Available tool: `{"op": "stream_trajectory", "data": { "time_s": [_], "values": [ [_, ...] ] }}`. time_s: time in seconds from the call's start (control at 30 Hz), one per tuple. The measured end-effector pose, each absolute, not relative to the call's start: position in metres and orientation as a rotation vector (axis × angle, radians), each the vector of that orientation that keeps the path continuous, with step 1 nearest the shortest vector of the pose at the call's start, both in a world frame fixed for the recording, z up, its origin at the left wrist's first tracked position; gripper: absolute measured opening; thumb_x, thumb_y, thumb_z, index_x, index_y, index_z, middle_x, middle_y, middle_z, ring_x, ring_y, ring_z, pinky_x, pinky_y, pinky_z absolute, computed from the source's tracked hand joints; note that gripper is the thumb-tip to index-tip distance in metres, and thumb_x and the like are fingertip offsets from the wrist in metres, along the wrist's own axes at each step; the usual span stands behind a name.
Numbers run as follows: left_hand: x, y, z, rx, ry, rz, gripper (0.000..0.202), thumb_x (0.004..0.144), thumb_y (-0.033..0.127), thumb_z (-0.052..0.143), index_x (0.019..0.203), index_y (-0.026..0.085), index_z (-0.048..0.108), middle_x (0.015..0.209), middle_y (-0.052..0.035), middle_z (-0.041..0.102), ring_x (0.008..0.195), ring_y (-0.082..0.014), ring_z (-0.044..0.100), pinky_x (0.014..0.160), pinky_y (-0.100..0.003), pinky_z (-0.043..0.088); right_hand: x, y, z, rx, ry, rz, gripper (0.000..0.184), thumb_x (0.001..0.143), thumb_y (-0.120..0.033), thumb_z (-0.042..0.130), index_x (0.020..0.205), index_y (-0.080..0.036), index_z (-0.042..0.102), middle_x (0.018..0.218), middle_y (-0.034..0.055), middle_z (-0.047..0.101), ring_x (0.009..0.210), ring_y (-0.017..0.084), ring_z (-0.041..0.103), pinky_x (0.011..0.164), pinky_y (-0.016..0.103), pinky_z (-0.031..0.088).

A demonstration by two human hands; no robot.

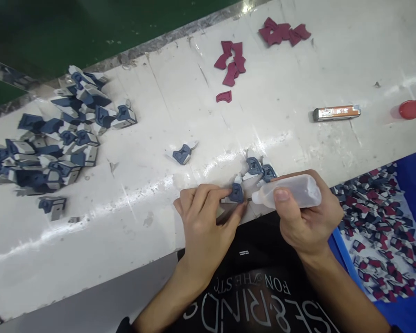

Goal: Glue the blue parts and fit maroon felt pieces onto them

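Note:
My left hand (pixel 208 222) grips a small blue and white plastic part (pixel 236 192) between thumb and fingers near the table's front edge. In my right hand (pixel 305 217) is a translucent squeeze bottle (pixel 291 192), lying nearly level. Its thin nozzle points left and meets, or comes very close to, the part's right side. Just beyond the bottle, two more blue and white parts (pixel 260 167) stand side by side. A single blue piece (pixel 182 154) lies farther left on the table.
A large heap of blue and white parts (pixel 55 143) covers the left side. Dark red flat pieces (pixel 230 64) lie at the back, with more red pieces (pixel 282 32) beyond. An orange-labelled stick (pixel 337 113) and a red object (pixel 414 107) sit right. A blue bin (pixel 348 261) holds many parts.

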State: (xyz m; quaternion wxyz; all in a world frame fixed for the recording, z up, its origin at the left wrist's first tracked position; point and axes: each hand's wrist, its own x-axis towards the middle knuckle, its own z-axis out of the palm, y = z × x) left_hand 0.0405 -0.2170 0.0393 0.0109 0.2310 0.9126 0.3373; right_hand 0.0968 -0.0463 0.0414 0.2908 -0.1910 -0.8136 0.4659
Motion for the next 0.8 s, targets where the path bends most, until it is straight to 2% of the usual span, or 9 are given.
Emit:
{"op": "stream_trajectory", "data": {
  "time_s": [0.4,0.6,0.8],
  "values": [
    [0.040,-0.217,0.039,0.741,2.880,1.027,0.020,0.093,0.031,0.083,0.104,0.026,0.067,0.098,-0.0005,0.073,0.099,-0.0232,0.056,0.083,-0.044,0.042,0.080,-0.057,0.035,-0.531,-2.097,1.204,0.012,0.094,-0.034,0.080,0.095,-0.025,0.072,0.076,-0.0006,0.074,0.059,0.018,0.069,0.042,0.026,0.052],
    [0.041,-0.218,0.038,0.729,2.859,1.042,0.018,0.094,0.029,0.082,0.105,0.027,0.068,0.099,-0.0011,0.073,0.100,-0.0241,0.055,0.083,-0.045,0.043,0.080,-0.059,0.036,-0.503,-2.127,1.171,0.015,0.096,-0.037,0.079,0.097,-0.023,0.072,0.068,-0.0033,0.071,0.050,0.015,0.065,0.038,0.023,0.048],
    [0.042,-0.217,0.040,0.697,2.852,1.045,0.019,0.093,0.027,0.082,0.105,0.026,0.068,0.099,0.0005,0.073,0.101,-0.0232,0.053,0.087,-0.043,0.041,0.082,-0.059,0.037,-0.436,-2.135,1.185,0.008,0.099,-0.029,0.074,0.098,-0.022,0.071,0.067,-0.0047,0.072,0.049,0.013,0.064,0.041,0.021,0.051]
  ]
}}
